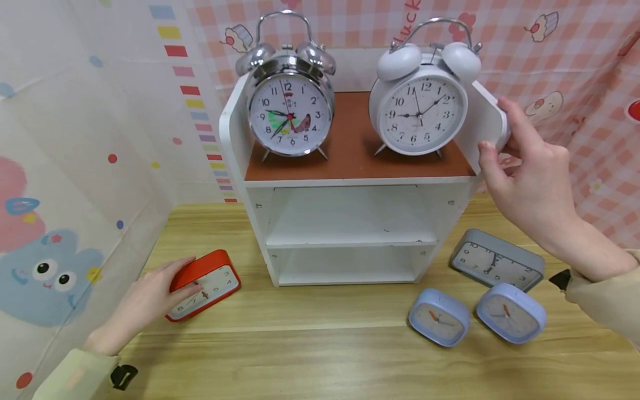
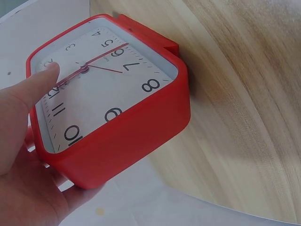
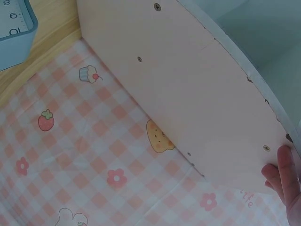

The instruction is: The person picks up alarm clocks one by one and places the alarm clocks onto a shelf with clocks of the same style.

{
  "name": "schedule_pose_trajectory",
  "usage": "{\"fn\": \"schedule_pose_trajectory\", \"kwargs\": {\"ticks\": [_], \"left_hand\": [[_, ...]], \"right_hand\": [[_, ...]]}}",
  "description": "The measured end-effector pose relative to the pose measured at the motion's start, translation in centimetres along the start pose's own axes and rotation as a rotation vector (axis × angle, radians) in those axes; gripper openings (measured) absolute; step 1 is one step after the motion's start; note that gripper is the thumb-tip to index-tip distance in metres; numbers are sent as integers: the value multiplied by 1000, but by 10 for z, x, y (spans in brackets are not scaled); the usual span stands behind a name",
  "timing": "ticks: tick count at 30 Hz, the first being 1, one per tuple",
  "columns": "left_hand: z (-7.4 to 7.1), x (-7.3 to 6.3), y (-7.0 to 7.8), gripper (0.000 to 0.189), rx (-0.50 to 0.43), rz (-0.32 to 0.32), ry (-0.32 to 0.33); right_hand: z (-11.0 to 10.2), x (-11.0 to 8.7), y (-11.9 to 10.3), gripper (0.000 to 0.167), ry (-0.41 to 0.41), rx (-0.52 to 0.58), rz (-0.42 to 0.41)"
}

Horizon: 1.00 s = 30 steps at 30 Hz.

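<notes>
My left hand [image 1: 150, 291] grips a red alarm clock [image 1: 206, 261], which stands at the left on the tabletop. In the left wrist view the thumb lies across the white dial [image 2: 101, 80], and the other fingers go round its back. At the upper right, my right hand [image 1: 537, 172] holds the side panel of a small white shelf [image 1: 350, 214], thumb at the front edge. Fingers [image 3: 284, 174] press the panel's outer face in the right wrist view. A chrome twin-bell clock [image 1: 291, 114] and a white twin-bell clock [image 1: 422, 114] stand on its brown top.
Right of the shelf, a grey clock [image 1: 497, 261] rests on the wooden table [image 1: 320, 344]. Two small blue clocks [image 1: 439, 318] sit in front of it. Patterned cloth [image 1: 350, 28] covers the wall behind, and a printed white sheet [image 1: 115, 133] hangs at the left.
</notes>
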<state>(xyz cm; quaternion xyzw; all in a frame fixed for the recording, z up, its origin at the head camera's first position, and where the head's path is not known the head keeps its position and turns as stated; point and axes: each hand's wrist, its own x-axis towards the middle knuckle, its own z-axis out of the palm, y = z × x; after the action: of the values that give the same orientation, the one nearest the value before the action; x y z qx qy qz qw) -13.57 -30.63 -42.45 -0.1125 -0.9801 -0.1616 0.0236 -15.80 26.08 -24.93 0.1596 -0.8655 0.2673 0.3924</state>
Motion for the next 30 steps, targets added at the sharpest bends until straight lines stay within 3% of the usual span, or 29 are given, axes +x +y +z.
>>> {"fn": "schedule_pose_trajectory", "kwargs": {"ticks": [16,30], "left_hand": [[0,1,1,58,2,7,7],[-7,-6,7,59,53,55,86]], "right_hand": [[0,-1,1,56,6,5,2],[0,0,-1,56,6,2,-9]]}}
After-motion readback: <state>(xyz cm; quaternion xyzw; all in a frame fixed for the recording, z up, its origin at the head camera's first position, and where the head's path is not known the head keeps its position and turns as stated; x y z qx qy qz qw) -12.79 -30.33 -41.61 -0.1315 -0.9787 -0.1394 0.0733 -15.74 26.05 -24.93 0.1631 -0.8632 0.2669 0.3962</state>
